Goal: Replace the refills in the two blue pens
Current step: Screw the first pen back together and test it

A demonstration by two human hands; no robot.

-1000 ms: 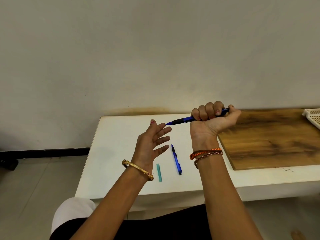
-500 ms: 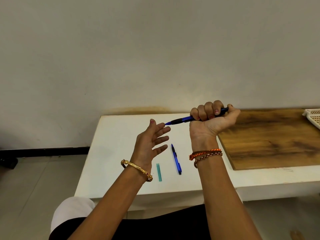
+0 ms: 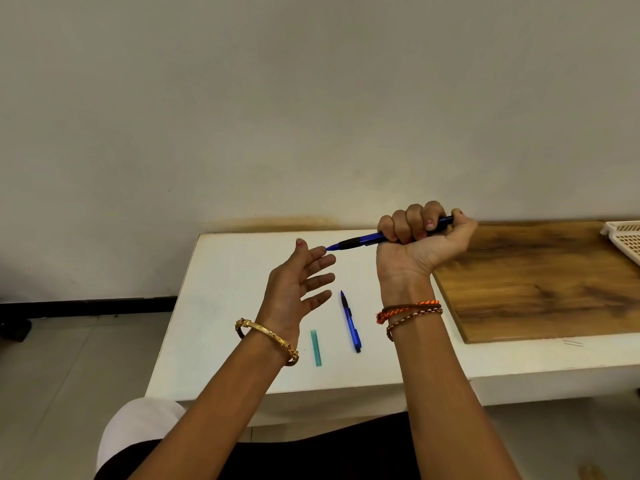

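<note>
Fingers of the right hand curl in a fist round one blue pen, held up above the bench. Its long axis runs nearly level, left to right, dipping slightly toward the left — the tip points left and the rear end pokes out of the fist beside the thumb. The tip sits at the fingertips of the left hand; whether it actually touches them cannot be told. That hand is spread, palm facing right, fingers straight and fanned, holding nothing.

The second blue pen lies flat on the white bench between the two forearms, its long axis running away from the person, tip toward the wall and a little to the left. Just to its left lies a short teal refill pack, roughly parallel — apart from the pen. A wooden board rests on the bench at right, with a cream basket at its far corner.
</note>
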